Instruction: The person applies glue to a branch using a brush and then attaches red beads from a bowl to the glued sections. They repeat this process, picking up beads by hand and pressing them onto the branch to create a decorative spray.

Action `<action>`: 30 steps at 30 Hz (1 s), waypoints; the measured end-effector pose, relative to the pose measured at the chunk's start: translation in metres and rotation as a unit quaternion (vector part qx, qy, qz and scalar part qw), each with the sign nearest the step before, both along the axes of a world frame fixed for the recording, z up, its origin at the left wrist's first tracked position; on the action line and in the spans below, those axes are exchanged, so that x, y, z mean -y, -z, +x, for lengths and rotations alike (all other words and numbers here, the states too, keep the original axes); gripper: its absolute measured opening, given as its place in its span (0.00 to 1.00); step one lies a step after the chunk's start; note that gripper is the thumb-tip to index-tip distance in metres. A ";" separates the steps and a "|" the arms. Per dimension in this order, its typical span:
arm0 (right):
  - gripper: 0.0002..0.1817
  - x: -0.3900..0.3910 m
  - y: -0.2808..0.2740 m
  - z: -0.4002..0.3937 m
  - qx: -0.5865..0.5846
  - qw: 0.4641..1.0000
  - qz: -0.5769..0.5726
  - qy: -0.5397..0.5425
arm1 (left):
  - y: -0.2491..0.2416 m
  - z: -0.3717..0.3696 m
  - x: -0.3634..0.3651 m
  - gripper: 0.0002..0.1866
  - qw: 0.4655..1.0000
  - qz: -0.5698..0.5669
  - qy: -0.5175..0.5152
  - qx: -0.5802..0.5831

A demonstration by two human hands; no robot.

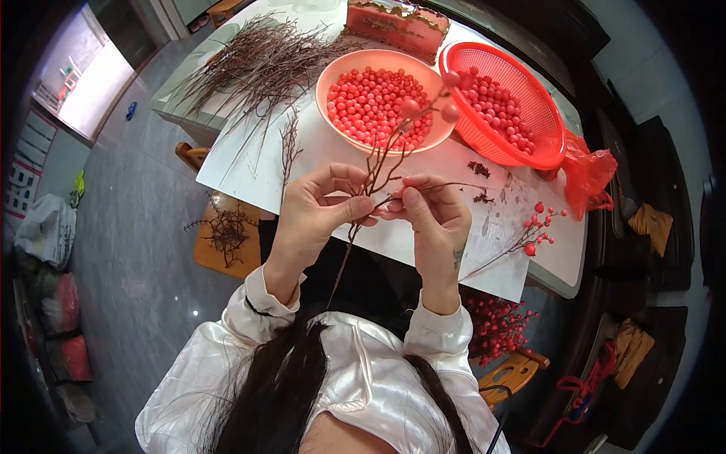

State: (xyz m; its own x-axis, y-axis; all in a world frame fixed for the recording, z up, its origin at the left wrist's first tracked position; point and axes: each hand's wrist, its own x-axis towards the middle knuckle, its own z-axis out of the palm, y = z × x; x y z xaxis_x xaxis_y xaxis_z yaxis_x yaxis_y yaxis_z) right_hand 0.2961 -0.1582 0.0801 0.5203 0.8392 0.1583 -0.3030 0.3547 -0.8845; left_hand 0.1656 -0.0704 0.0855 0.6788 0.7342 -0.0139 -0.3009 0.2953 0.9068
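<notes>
My left hand [321,203] pinches a brown artificial twig [348,261] at its middle, its thin stem hanging down toward my lap. Several offshoots fan out above the fingers, and red-pink berries [411,109] sit on the tips of the highest ones. On the right, my right hand [435,216] has thumb and forefinger closed on a side offshoot of that twig, with a thin tip reaching out past the fingers. Just beyond both hands stands a pale orange bowl [324,94] of loose berries. A berry branch [538,227] lies on the table right of my right hand.
A red colander [550,106] holds more berries, with a red plastic bag [590,178] beside it. Bare twigs [265,60] are heaped at the back left. A wooden stool [219,257] carries a twig clump. Berry branches [499,325] are bunched below the table's right side.
</notes>
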 end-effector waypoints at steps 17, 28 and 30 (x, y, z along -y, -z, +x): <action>0.07 -0.008 0.002 -0.002 0.068 0.998 -0.001 -0.019 | 0.006 0.001 0.005 0.05 0.996 0.078 -0.052 -0.009; 0.06 -0.011 0.002 -0.013 0.090 0.996 0.001 -0.028 | 0.004 0.006 0.006 0.23 0.973 0.202 -0.107 -0.010; 0.06 -0.010 -0.002 -0.013 0.075 0.997 0.004 -0.022 | 0.009 0.004 0.002 0.16 0.965 0.232 -0.109 -0.060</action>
